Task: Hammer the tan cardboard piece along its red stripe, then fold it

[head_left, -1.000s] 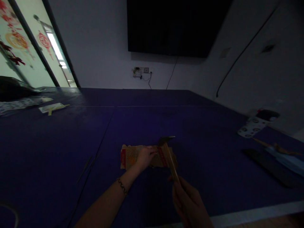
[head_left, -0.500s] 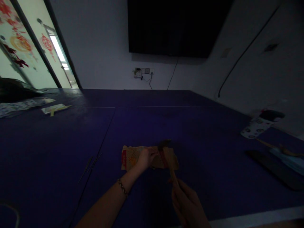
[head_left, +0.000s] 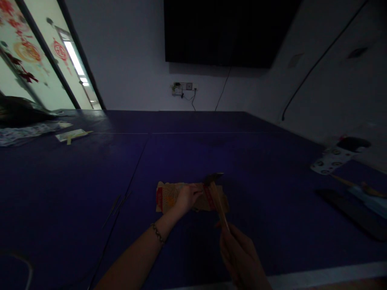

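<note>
A flattened piece of printed cardboard [head_left: 169,197] lies on the blue-purple tabletop [head_left: 181,153] in front of me. My left hand [head_left: 186,197] rests over it, with thumb and fingers pinched close to the hammer head; whatever is between the fingertips is too small and dark to make out. A wooden-handled hammer [head_left: 218,201] is gripped near the handle's lower end by my right hand [head_left: 238,247]. Its dark head is over the right part of the cardboard, just right of my left fingertips. Whether the head touches anything, I cannot tell.
Thin metal tools [head_left: 116,207] lie left of the cardboard. On the right are a long dark flat object [head_left: 347,213], a blue item [head_left: 369,199] and a patterned cloth-like thing [head_left: 332,161]. A white flat packet [head_left: 71,135] sits at the far left.
The view has shifted slightly, so everything sits a little higher and further right. The hammer head is slightly further from my left fingertips; both hands keep their hold.
</note>
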Motion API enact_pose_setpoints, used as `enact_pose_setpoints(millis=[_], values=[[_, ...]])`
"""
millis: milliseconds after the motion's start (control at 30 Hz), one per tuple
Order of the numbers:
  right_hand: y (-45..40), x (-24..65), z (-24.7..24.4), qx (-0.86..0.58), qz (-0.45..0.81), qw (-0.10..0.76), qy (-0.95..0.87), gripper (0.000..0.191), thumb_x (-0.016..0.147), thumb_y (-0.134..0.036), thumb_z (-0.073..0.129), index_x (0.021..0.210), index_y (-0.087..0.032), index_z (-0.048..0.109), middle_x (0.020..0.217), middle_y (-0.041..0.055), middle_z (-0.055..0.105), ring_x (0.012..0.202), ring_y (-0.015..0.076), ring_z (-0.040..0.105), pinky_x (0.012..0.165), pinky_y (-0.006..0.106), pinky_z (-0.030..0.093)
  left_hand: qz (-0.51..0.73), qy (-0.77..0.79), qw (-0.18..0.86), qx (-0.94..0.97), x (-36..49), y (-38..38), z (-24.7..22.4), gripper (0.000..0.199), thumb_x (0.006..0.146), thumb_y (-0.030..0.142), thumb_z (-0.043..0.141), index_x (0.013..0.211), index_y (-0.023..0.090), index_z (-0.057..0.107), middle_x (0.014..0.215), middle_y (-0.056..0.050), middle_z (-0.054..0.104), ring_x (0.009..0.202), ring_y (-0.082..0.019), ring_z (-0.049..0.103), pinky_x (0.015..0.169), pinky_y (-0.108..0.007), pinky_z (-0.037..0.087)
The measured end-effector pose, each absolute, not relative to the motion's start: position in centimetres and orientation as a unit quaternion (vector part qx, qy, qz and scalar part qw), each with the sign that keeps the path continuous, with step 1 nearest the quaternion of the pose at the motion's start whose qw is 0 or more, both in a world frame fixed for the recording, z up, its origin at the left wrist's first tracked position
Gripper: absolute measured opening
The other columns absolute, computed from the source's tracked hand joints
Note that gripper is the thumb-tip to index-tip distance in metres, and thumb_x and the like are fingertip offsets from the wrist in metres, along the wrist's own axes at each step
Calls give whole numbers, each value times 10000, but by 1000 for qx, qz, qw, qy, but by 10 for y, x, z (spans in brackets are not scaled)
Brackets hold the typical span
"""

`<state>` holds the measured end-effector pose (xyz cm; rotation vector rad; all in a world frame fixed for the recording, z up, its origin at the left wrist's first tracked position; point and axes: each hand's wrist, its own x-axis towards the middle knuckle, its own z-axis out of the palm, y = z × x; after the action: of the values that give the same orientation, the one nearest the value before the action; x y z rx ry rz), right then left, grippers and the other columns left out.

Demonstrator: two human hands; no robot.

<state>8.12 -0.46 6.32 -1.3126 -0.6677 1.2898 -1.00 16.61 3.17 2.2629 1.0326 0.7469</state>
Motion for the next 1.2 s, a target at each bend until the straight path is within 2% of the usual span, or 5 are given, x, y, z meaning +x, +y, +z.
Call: enact_pose_setpoints(millis=[400,667,833,1033,1200], values=[[-2,86,63,-579,541,541,-283,521,614,-616,593,877,-181,476,431,-112,369,272,27,277,238,133,216,266,385,282,837,-11,168,33,133,757,145,566,807,156,689,819,-40,672,781,-171,600,742,-251,442],[-7,77,72,-575,515,586,-248,464,629,-553,623,869,-171,515,456,-111,358,295,10,245,256,115,172,207,444,316,812,-13,174,39,276,611,240,711,868,148,669,672,14,556,584,-118,516,529,-198,397],[-3,74,71,-588,534,573,-203,512,497,-559,698,796,-167,561,451,-95,384,337,36,342,279,121,234,225,427,328,812,-15,172,40,329,590,223,721,900,137,655,666,23,506,580,-106,490,524,-189,381],[-31,79,85,-536,545,627,-151,366,589,-442,715,874,-236,611,525,-58,473,431,65,454,388,142,399,208,430,319,819,-16,169,43,374,632,228,680,998,168,629,666,29,475,590,-112,487,541,-196,389],[-38,97,59,-480,568,661,-101,349,575,-376,749,875,-256,619,556,-38,546,443,79,517,411,162,451,209,413,321,827,-16,171,50,389,589,174,695,974,187,638,739,16,516,630,-113,512,578,-194,416]])
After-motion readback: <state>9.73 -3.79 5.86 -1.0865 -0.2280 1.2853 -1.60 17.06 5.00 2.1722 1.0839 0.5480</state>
